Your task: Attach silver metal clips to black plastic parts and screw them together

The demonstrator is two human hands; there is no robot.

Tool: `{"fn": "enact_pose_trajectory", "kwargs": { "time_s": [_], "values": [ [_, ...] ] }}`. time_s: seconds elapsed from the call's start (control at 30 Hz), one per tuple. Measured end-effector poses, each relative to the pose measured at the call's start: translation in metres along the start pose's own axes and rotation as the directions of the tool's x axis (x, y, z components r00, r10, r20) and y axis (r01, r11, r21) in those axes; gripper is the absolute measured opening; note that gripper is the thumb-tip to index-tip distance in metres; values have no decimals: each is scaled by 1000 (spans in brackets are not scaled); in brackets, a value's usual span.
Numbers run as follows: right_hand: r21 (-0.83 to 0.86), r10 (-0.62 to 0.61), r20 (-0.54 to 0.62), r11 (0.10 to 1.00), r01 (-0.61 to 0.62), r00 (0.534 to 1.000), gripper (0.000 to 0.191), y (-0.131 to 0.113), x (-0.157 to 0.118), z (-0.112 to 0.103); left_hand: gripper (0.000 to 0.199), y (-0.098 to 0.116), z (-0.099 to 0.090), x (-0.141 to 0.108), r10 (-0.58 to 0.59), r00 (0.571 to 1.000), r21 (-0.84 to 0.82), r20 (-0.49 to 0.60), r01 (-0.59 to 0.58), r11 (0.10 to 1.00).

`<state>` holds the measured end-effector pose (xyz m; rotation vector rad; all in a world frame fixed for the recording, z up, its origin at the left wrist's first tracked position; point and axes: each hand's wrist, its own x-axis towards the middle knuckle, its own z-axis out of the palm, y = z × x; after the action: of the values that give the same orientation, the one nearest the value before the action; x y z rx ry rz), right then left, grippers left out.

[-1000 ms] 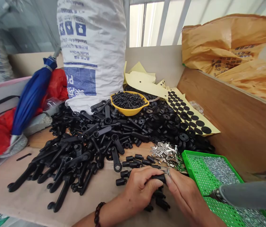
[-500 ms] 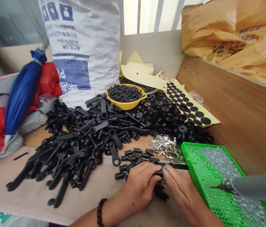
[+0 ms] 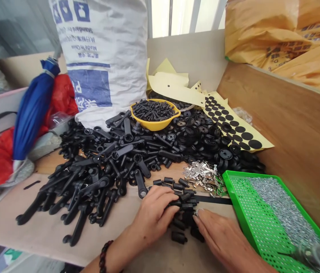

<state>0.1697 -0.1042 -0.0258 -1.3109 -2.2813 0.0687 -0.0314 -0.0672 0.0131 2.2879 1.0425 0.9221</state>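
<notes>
My left hand [image 3: 155,212], a beaded bracelet at its wrist, reaches over the left side of a small heap of black plastic cylinders [image 3: 179,237]. Its thumb and fingers are curled but apart, with nothing seen between them. On the heap's right side lies my right hand [image 3: 222,231], fingers pressed together. Something silvery shows at its fingertips, too small to make out. Loose black handles with ring-shaped ends [image 3: 76,223] spread to the left. Beyond the cylinders lies a pile of shiny metal clips [image 3: 203,174].
A green perforated tray [image 3: 243,212] of small metal pieces is at right, a grey powered driver [image 3: 319,256] over it. Behind are a yellow bowl [image 3: 155,125] of black screw-like parts, black discs [image 3: 205,132], a sticker sheet [image 3: 259,134], a white sack [image 3: 120,49] and a blue umbrella [image 3: 32,113].
My hands have moved apart; the black cylinder they held together has left my left hand. My left hand shifted left with its fingers spreading. The driver sits lower at right, and the view has turned slightly.
</notes>
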Motion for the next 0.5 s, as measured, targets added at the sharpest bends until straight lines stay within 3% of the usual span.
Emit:
{"fn": "enact_pose_trajectory", "kwargs": {
  "time_s": [0.13,0.3,0.4,0.5],
  "values": [
    [-90,-47,-51,995,43,998,38,3,1,1,16,-6,-8,2,-41,999,48,2,41,998],
    [-40,-79,-78,996,76,994,33,12,13,-11,18,-24,-19,20,-36,999,167,13,33,985],
    [-37,-26,-152,999,21,988,30,18,28,-15,19,-37,-21,41,-28,992,332,120,-14,943],
    [-89,-3,-165,996,-12,986,28,25,44,-10,19,-46,-17,64,-9,948,541,319,-174,823]
  ]
}}
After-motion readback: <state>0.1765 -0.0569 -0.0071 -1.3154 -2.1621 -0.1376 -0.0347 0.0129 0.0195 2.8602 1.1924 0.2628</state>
